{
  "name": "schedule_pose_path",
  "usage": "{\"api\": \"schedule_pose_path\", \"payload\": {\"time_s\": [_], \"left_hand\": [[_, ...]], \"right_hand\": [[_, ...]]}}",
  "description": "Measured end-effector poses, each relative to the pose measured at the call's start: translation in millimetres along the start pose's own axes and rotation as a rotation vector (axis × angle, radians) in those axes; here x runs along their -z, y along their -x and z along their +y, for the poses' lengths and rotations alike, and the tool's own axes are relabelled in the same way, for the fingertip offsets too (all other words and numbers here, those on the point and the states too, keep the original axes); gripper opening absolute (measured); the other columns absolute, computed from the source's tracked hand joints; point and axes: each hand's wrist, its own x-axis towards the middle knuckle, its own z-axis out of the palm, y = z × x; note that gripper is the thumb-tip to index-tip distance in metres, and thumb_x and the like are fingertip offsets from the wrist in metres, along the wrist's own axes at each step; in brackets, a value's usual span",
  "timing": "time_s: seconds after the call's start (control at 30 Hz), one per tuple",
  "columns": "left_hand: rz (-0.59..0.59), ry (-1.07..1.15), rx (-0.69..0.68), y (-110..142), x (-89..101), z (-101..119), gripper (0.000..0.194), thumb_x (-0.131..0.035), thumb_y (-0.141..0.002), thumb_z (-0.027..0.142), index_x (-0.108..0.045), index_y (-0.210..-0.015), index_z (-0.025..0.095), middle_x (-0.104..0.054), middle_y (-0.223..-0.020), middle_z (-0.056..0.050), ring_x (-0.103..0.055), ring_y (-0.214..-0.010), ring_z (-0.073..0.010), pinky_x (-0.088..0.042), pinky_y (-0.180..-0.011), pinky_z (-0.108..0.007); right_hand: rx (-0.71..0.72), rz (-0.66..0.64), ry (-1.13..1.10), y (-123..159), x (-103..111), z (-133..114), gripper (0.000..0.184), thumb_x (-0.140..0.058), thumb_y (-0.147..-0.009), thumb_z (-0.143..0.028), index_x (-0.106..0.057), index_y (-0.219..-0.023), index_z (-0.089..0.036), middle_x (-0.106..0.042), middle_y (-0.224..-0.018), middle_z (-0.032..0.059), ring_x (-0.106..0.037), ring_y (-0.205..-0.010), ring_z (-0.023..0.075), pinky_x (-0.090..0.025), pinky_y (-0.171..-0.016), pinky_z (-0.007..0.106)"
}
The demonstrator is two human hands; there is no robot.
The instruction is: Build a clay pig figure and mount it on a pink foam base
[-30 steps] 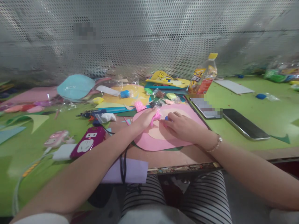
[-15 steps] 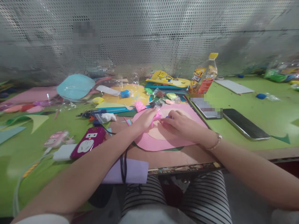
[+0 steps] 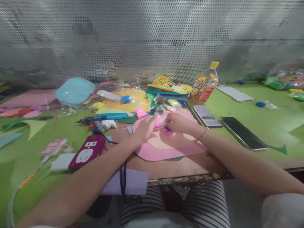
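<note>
My left hand (image 3: 145, 127) and my right hand (image 3: 177, 123) meet over a pink foam sheet (image 3: 166, 148) with a peach oval on it. Between them they pinch a small clear packet of pink clay (image 3: 158, 121). A small pink clay piece (image 3: 168, 132) lies on the sheet under my right hand, with a bit of blue beside it. Both hands have their fingers closed. A bracelet shows on my right wrist.
A brown board (image 3: 190, 167) lies under the sheet on the green table (image 3: 261, 126). A phone (image 3: 244, 133) and a card lie to the right, a drink bottle (image 3: 204, 83) behind. Clay packets and foam shapes (image 3: 75, 90) crowd the back; a purple case (image 3: 88, 151) lies left.
My right hand has risen off the sheet and moved left to meet the left hand at the pink clay packet. The view shifted slightly.
</note>
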Motion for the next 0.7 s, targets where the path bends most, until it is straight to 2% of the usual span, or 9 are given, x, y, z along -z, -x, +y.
{"api": "schedule_pose_path", "payload": {"time_s": [0.27,0.43,0.5,0.57,0.63,0.7], "left_hand": [[-0.088,-0.138,-0.048,13.0,-3.0,5.9,0.036,-0.034,-0.088,0.048,-0.059,-0.084,0.022,-0.063,-0.09,-0.005,-0.055,-0.097,-0.0221,-0.041,-0.086,-0.032],[-0.064,-0.109,-0.032,11.5,-0.2,4.6,0.03,-0.044,-0.084,0.045,-0.061,-0.09,0.022,-0.063,-0.095,-0.005,-0.052,-0.105,-0.0242,-0.038,-0.092,-0.033],[-0.062,-0.084,-0.022,9.6,0.9,7.9,0.028,-0.046,-0.083,0.045,-0.061,-0.087,0.022,-0.063,-0.091,-0.005,-0.054,-0.102,-0.0239,-0.04,-0.09,-0.033],[-0.057,-0.057,0.013,8.0,1.4,12.4,0.031,-0.041,-0.085,0.046,-0.059,-0.081,0.021,-0.063,-0.087,-0.004,-0.057,-0.094,-0.0226,-0.044,-0.085,-0.033],[-0.032,-0.013,0.053,6.9,1.3,15.5,0.033,-0.037,-0.087,0.048,-0.057,-0.08,0.021,-0.062,-0.089,-0.004,-0.058,-0.091,-0.0209,-0.046,-0.08,-0.032],[-0.038,-0.023,0.032,6.4,1.0,15.5,0.034,-0.037,-0.087,0.049,-0.056,-0.078,0.021,-0.062,-0.09,-0.003,-0.057,-0.092,-0.0201,-0.045,-0.081,-0.032]], "right_hand": [[0.069,0.037,-0.115,11.9,-7.2,-1.7,0.02,-0.046,-0.072,-0.011,-0.059,-0.058,-0.015,-0.058,-0.069,0.0063,-0.048,-0.064,0.0139,-0.034,-0.059,0.026],[0.022,0.038,-0.244,12.5,-3.6,-3.0,0.021,-0.044,-0.074,-0.01,-0.063,-0.067,-0.016,-0.061,-0.069,0.0055,-0.049,-0.064,0.0137,-0.033,-0.059,0.025],[0.012,0.016,-0.248,11.9,-3.3,-2.9,0.021,-0.044,-0.076,-0.013,-0.062,-0.066,-0.016,-0.061,-0.069,0.0052,-0.048,-0.063,0.0131,-0.032,-0.058,0.025],[0.001,0.002,-0.247,11.5,-3.8,-3.1,0.02,-0.045,-0.077,-0.015,-0.06,-0.064,-0.016,-0.061,-0.068,0.0046,-0.046,-0.06,0.0123,-0.03,-0.056,0.025],[-0.019,0.008,-0.262,11.3,-4.6,-3.9,0.017,-0.047,-0.076,-0.016,-0.059,-0.064,-0.016,-0.06,-0.066,0.0034,-0.044,-0.058,0.0112,-0.028,-0.054,0.025],[-0.038,0.031,-0.271,11.3,-5.5,-5.4,0.013,-0.05,-0.073,-0.015,-0.058,-0.063,-0.016,-0.059,-0.063,0.0018,-0.043,-0.056,0.0102,-0.026,-0.053,0.024]]}}
